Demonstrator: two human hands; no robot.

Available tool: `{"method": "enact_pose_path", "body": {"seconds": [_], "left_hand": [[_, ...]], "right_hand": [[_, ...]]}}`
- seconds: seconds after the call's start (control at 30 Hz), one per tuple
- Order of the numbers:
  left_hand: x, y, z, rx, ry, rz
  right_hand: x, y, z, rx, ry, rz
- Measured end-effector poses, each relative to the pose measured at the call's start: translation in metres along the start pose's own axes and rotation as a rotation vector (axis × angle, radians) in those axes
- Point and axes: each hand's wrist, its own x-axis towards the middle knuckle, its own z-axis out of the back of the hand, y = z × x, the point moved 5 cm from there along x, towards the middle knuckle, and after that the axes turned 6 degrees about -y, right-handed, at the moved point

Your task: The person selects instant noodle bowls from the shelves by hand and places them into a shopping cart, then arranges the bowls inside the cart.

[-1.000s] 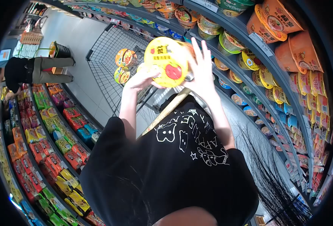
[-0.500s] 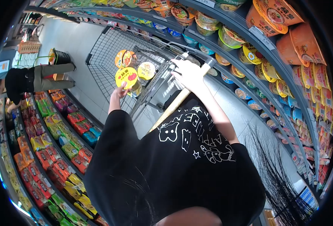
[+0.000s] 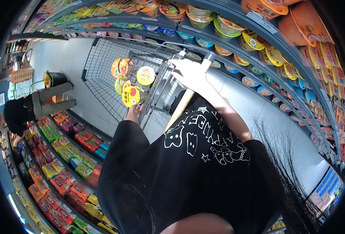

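My left hand [image 3: 133, 113] is closed around an instant noodle cup [image 3: 131, 96] with a yellow lid, held over the shopping cart [image 3: 102, 58]. Beside it in the cart are an orange noodle cup [image 3: 119, 68], a cup with a pale yellow-rimmed lid [image 3: 146, 75] and a yellow-green cup [image 3: 120, 84], partly covered by the held one. My right hand [image 3: 192, 74] lies across the cart's light wood-coloured handle [image 3: 180, 107], fingers stretched out and apart.
Shelves of bowl and cup noodles [image 3: 227, 27] curve along the right and top. Bagged noodles in bright packs [image 3: 63, 185] fill shelves at the left. Another person [image 3: 22, 107] reaches to that shelf, near a dark shopping basket [image 3: 59, 79] on the floor.
My left hand has drawn the yellow-lidded noodle cup back towards me, uncovering the yellow-green cup behind it. My right hand stays on the cart handle. The whole view has shifted slightly.
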Motion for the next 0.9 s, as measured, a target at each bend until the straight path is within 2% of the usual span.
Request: {"method": "enact_pose_path", "body": {"seconds": [0.17, 0.27, 0.3, 0.33, 0.37, 0.43, 0.5, 0.57, 0.7, 0.73, 0.77, 0.8, 0.9], "left_hand": [[-0.058, -0.028, -0.021, 0.287, -0.039, -0.170], [-0.094, -0.074, -0.045, 0.526, -0.145, -0.412], [-0.110, -0.093, -0.057, 0.611, -0.196, -0.518], [-0.130, -0.109, -0.078, 0.737, -0.151, -0.715], [-0.155, -0.121, -0.100, 0.855, -0.102, -0.914], [-0.219, -0.117, -0.153, 0.981, 0.033, -1.373], [-0.306, -0.075, -0.214, 0.912, 0.251, -1.534], [-0.390, -0.019, -0.265, 0.844, 0.418, -1.620], [-0.469, 0.084, -0.321, 1.012, 0.891, -1.791], [-0.471, 0.110, -0.330, 1.027, 1.023, -1.770], [-0.468, 0.133, -0.335, 1.040, 1.156, -1.746], [-0.459, 0.156, -0.337, 1.097, 1.258, -1.673], [-0.438, 0.197, -0.333, 1.432, 1.581, -1.341]], "right_hand": [[0.002, -0.001, -0.001, 0.027, 0.021, -0.062], [0.002, -0.002, -0.001, 0.059, -0.034, -0.036], [0.002, -0.003, -0.004, 0.091, -0.061, -0.027], [0.003, -0.004, -0.005, 0.104, -0.057, -0.021], [0.001, -0.002, 0.002, 0.178, -0.144, 0.023], [-0.001, -0.003, 0.011, 0.296, -0.172, -0.029], [-0.003, -0.003, 0.018, 0.451, -0.307, 0.030], [-0.011, -0.002, 0.036, 0.338, -0.589, 0.267], [-0.047, -0.056, 0.085, 0.162, -0.874, 0.163], [-0.060, -0.080, 0.096, 0.302, -0.940, -0.185], [-0.075, -0.109, 0.107, 0.165, -1.011, -0.253], [-0.089, -0.130, 0.122, 0.368, -1.010, -0.471], [-0.139, -0.238, 0.136, 0.455, -0.903, -0.784]]}}
